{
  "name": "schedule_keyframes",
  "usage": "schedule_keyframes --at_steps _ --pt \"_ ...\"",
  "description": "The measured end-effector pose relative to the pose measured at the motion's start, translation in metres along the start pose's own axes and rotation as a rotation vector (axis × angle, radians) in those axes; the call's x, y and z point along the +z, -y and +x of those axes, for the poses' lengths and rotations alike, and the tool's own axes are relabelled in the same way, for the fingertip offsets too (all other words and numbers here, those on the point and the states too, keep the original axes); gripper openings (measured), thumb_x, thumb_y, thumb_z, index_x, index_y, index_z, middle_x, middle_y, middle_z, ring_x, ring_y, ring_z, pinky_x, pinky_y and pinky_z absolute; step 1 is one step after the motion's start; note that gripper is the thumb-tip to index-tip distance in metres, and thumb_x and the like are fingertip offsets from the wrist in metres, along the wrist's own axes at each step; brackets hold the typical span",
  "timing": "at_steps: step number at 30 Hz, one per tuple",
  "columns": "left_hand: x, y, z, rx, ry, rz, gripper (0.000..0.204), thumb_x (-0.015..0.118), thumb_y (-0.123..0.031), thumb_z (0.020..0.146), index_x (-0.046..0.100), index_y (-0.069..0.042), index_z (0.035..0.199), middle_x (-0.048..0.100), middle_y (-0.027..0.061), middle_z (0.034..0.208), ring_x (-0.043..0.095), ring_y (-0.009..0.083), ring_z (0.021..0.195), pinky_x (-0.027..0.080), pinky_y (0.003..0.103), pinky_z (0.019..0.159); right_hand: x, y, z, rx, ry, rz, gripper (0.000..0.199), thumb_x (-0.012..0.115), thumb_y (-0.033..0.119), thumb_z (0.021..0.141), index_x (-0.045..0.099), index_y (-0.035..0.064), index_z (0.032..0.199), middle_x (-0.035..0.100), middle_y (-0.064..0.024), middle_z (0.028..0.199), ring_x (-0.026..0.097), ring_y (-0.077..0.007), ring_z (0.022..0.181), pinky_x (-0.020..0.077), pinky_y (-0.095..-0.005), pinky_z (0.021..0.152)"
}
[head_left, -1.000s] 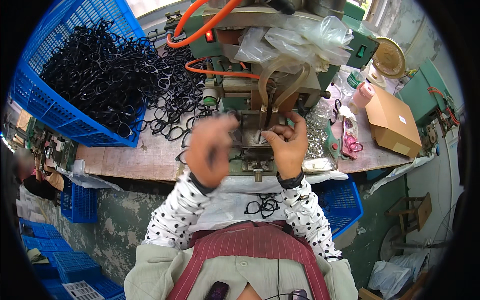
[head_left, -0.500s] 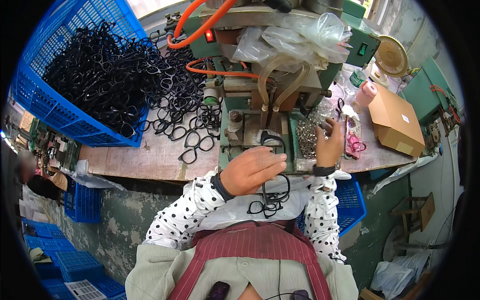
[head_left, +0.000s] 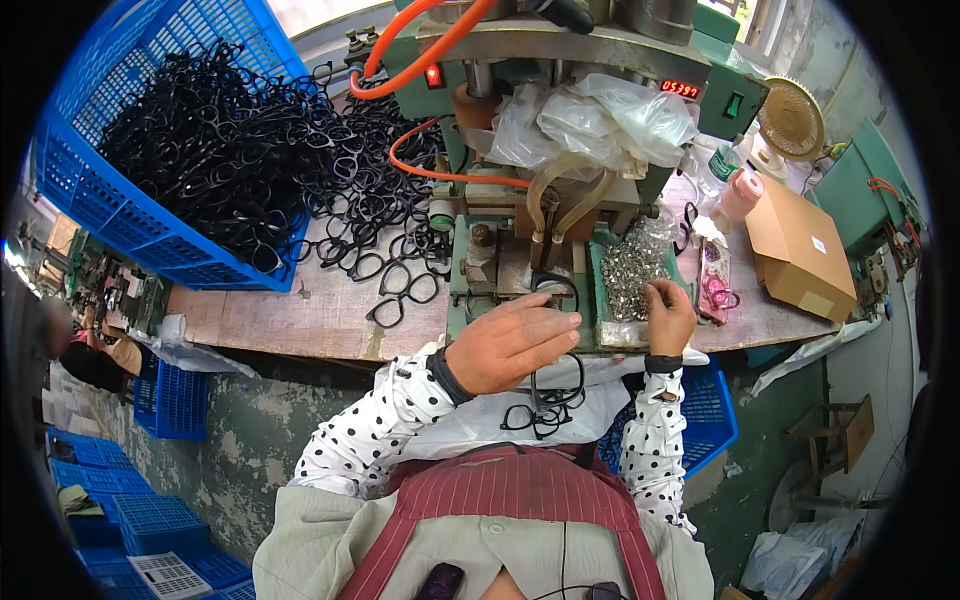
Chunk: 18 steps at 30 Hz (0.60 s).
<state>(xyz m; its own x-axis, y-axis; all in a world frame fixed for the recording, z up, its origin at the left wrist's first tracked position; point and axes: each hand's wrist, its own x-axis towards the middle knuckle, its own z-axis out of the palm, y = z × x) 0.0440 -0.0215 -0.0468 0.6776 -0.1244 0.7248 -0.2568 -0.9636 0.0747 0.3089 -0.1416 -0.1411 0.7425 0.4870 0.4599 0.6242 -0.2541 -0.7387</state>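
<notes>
My left hand (head_left: 515, 345) is at the front of a green press machine, back of the hand up, fingers pointing right. Its fingers appear closed on a black eyeglass frame (head_left: 572, 288), whose curved rim shows above them at the metal fixture (head_left: 482, 265); the grip itself is largely hidden. My right hand (head_left: 670, 315) is at the right side of a tray of small metal parts (head_left: 625, 275), thumb and fingertips pinched together. What they pinch is too small to make out. More black eyeglass frames (head_left: 540, 412) lie below my left hand, over the white sheet at my lap.
A blue crate (head_left: 100, 190) heaped with black eyeglass frames stands at the left, with loose frames (head_left: 402, 290) beside it. Plastic bags (head_left: 620, 115) and orange hoses (head_left: 425, 55) hang on the press. A cardboard box (head_left: 800, 245), pink-lidded bottle (head_left: 742, 192) and phone (head_left: 712, 285) lie right.
My right hand has come down toward the tray's right side, its fingers going from apart to pinched. The plastic bags hang lower, uncovering a red display. My left hand stays nearly in place.
</notes>
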Motion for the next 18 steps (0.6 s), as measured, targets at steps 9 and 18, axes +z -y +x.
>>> schedule_keyframes --at_steps 9,18 --pt "0.004 0.11 -0.065 -0.9 -0.032 0.371 0.027 0.057 0.005 0.076 0.062 -0.005 0.1 0.053 0.0182 0.096 0.055 0.0367 0.082 0.047 0.042 0.069 0.004 -0.001 -0.007 0.046 -0.108 -0.04 0.009 0.064 0.014 0.088 0.066 0.0079 0.094 0.069 -0.0098 0.08 0.067 -0.0241 0.067 0.0503 -0.0355 0.061" --pt "0.011 0.151 -0.144 -0.574 0.285 0.683 0.034 0.059 -0.011 0.077 0.061 -0.021 0.109 0.053 0.0076 0.098 0.056 0.026 0.088 0.045 0.04 0.071 0.007 0.005 -0.008 0.051 -0.172 -0.157 0.014 0.055 0.013 0.093 0.063 0.0078 0.103 0.07 -0.0147 0.085 0.068 -0.0334 0.076 0.0513 -0.0421 0.065"
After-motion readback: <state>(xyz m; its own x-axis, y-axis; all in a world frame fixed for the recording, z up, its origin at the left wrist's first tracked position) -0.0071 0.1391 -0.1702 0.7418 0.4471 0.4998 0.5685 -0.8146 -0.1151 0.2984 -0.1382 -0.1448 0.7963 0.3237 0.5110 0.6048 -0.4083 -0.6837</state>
